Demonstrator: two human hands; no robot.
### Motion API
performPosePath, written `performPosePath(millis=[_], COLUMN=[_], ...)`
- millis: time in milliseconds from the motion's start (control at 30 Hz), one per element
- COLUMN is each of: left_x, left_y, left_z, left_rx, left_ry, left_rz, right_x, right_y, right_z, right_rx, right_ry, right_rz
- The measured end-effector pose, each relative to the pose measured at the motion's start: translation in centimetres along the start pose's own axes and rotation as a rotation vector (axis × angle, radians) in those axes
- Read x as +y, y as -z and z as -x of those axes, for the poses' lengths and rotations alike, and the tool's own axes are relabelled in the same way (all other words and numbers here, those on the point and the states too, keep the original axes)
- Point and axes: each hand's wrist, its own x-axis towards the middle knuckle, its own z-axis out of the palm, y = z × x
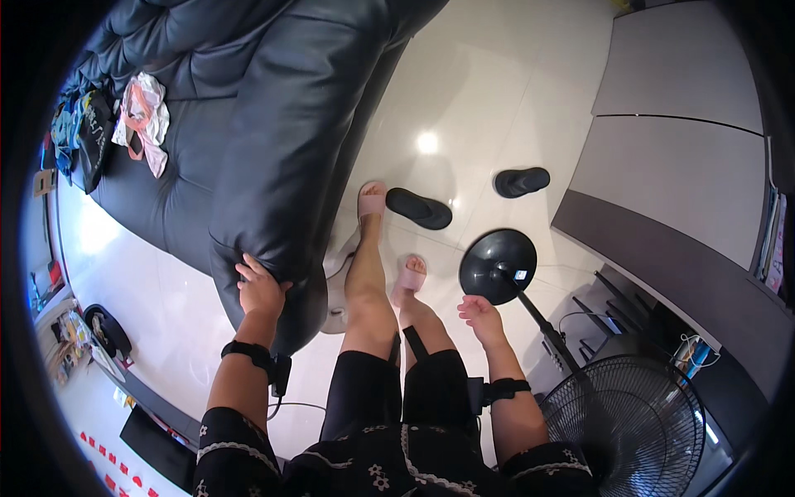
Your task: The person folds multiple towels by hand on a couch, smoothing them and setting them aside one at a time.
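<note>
My left hand (261,293) rests on the front end of the padded armrest (292,124) of a black leather sofa, fingers spread over the leather. Nothing is held in my right hand (481,320), which hangs in the air with its fingers loosely curled and parted. Just beyond it stands the round black base (499,264) of a pedestal fan. Two black slippers (419,209) (522,182) lie apart on the tiled floor. On the sofa seat are a crumpled white and pink garment (143,121) and, beside it, dark and blue clothes (87,140).
The fan's wire cage (627,428) is close to my right arm, its pole slanting towards the base. A grey cabinet (671,180) runs along the right. Dark metal racks (612,310) and cables are below it. A television (158,447) is at lower left, near a round black object (107,329).
</note>
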Motion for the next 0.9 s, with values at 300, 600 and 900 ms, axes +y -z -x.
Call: performPosePath(millis=[300, 600, 900], left_x=[0.0, 0.4, -3.8], left_y=[-0.8, -0.9, -1.3], left_z=[-0.1, 0.1, 1.8], left_rx=[0.015, 0.065, 0.165], left_ry=[-0.028, -0.019, -0.174], left_rz=[-0.052, -0.055, 0.228], right_x=[5.1, 5.7, 8.7], right_y=[-2.5, -4.2, -3.8], right_z=[0.5, 0.8, 4.5], right_rx=[-0.138, -0.147, -0.046], right_ry=[-0.058, -0.045, 0.024], right_rz=[0.091, 0.153, 0.276])
